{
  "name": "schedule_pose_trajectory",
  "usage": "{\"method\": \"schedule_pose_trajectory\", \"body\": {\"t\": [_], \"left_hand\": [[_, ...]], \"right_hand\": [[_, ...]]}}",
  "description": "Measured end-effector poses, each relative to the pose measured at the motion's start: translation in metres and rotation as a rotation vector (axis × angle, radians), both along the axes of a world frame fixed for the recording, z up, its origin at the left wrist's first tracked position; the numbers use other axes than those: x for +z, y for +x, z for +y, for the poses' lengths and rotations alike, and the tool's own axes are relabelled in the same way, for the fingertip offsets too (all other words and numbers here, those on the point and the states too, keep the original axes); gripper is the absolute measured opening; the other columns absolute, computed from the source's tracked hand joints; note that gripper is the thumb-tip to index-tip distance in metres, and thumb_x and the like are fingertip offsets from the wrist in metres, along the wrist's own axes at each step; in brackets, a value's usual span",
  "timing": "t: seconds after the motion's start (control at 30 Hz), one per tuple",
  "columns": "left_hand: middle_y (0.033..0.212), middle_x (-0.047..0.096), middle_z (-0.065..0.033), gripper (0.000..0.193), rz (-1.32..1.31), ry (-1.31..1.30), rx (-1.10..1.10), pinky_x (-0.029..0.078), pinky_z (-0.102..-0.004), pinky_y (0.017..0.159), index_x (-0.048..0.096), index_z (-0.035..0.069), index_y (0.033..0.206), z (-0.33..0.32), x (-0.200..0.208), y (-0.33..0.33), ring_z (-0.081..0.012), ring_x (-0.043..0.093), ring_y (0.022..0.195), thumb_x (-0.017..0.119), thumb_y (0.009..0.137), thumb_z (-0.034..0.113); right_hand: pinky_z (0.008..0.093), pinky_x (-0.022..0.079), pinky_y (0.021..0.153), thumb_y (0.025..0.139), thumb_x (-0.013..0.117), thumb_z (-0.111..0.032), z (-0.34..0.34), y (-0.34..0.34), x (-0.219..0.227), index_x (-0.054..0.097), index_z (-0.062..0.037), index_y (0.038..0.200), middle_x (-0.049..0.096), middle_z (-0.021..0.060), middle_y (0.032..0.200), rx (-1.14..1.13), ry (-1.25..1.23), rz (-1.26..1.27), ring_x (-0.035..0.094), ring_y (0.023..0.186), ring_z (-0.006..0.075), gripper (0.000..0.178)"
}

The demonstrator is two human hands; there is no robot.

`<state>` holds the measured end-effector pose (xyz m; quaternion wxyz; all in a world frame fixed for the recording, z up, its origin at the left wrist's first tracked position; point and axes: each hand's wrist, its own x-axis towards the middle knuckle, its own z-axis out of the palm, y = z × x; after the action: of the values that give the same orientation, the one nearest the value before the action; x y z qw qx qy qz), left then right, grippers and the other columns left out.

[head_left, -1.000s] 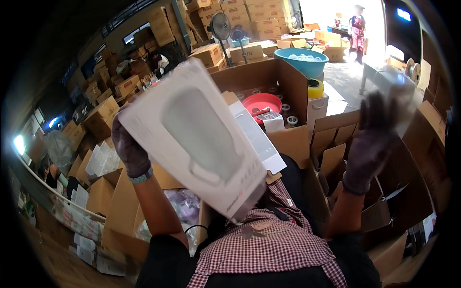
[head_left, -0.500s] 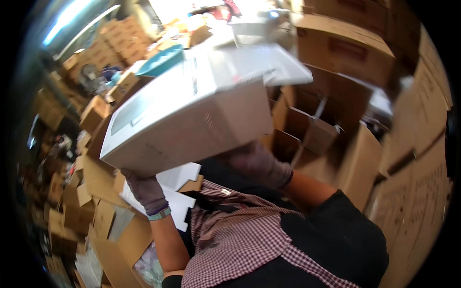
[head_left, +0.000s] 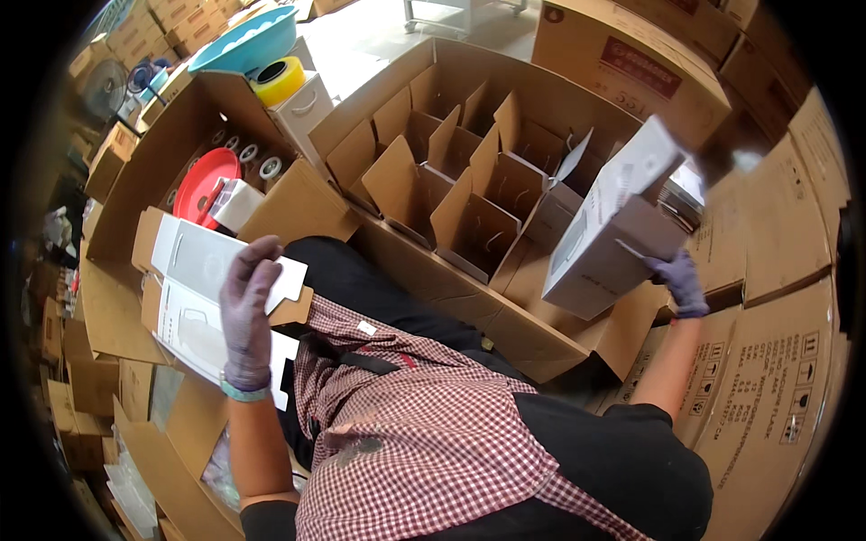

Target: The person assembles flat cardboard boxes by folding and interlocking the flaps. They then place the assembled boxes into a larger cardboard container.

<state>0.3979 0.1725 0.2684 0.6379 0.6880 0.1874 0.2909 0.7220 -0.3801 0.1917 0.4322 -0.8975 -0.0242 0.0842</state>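
Observation:
My right hand (head_left: 678,284), in a greyish-purple glove, grips a white box (head_left: 622,230) at its right side. The box stands tilted at the right end of a big brown carton (head_left: 397,248) with cardboard dividers. Part of its underside and what it rests on are hidden. My left hand (head_left: 245,316), gloved too, is raised with its fingers apart and nothing in them. Below it lies a flattened white printed box (head_left: 194,316), its flaps spread out. I cannot tell whether the hand touches it.
To the left, an open carton (head_left: 135,194) holds a red round thing (head_left: 206,185) and several rolls. A yellow tape roll (head_left: 278,81) and a blue basin (head_left: 244,45) stand behind it. Stacked cartons (head_left: 767,379) hem in the right side; another carton (head_left: 631,77) stands at the back.
The white box has moved from in front of me to the right, over the divided carton. My left hand has let go of it. The view has shifted too.

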Motion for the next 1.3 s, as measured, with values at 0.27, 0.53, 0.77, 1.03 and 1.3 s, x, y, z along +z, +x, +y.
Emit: {"method": "schedule_pose_trajectory", "body": {"t": [0.27, 0.53, 0.77, 1.03, 1.3], "left_hand": [[0.125, 0.062, -0.0100, 0.038, 0.151, 0.276, 0.335, 0.043, -0.0341, 0.106, 0.059, 0.001, 0.131, 0.074, -0.013, -0.096, -0.0194, 0.055, 0.122, 0.062, 0.097, 0.016], [0.159, 0.027, -0.0232, 0.090, 1.163, 1.283, 0.127, 0.021, -0.0619, 0.118, 0.044, 0.021, 0.151, 0.072, -0.082, -0.233, -0.0439, 0.031, 0.144, 0.066, 0.066, 0.003], [0.136, 0.058, -0.0056, 0.058, 0.917, 1.365, 0.090, 0.030, -0.0606, 0.113, 0.067, 0.027, 0.123, 0.050, -0.125, -0.226, -0.0328, 0.049, 0.132, 0.064, 0.070, 0.006], [0.116, 0.069, -0.0007, 0.026, 0.653, 1.181, 0.095, 0.033, -0.0567, 0.113, 0.077, 0.024, 0.098, 0.032, -0.046, -0.237, -0.0298, 0.060, 0.123, 0.075, 0.074, 0.013], [0.091, 0.065, -0.0088, 0.023, -0.176, 1.189, 0.666, 0.044, -0.0444, 0.099, 0.063, 0.004, 0.096, -0.022, 0.095, -0.256, -0.0254, 0.062, 0.098, 0.060, 0.095, 0.027]], "right_hand": [[0.0430, 0.055, 0.082, 0.085, 0.074, -0.038, 0.107, 0.030, -0.317, 0.074, -0.0044, 0.105, 0.074, 0.0204, 0.098, -0.120, -0.179, -0.319, 0.072, 0.096, 0.0342, 0.039], [0.0369, 0.037, 0.114, 0.082, 0.067, -0.002, 0.065, 0.063, -0.281, 0.042, 0.0022, 0.148, 0.054, 0.0189, 0.145, 0.159, 0.118, -0.247, 0.050, 0.134, 0.0273, 0.071], [0.0427, 0.042, 0.110, 0.090, 0.062, 0.000, 0.267, 0.005, -0.060, 0.053, 0.0030, 0.137, 0.054, 0.0187, 0.139, 0.036, 0.510, -0.940, 0.052, 0.130, 0.0295, 0.048], [0.0440, 0.042, 0.111, 0.077, 0.071, -0.007, 0.484, -0.135, -0.026, 0.043, -0.0119, 0.150, 0.048, 0.0222, 0.141, 1.397, 0.268, -0.541, 0.050, 0.129, 0.0397, 0.078], [0.0460, 0.035, 0.116, 0.088, 0.076, -0.035, 0.488, -0.192, 0.065, 0.051, -0.0076, 0.147, 0.041, 0.0228, 0.151, 1.828, 0.986, -0.439, 0.042, 0.139, 0.0381, 0.070]]}}
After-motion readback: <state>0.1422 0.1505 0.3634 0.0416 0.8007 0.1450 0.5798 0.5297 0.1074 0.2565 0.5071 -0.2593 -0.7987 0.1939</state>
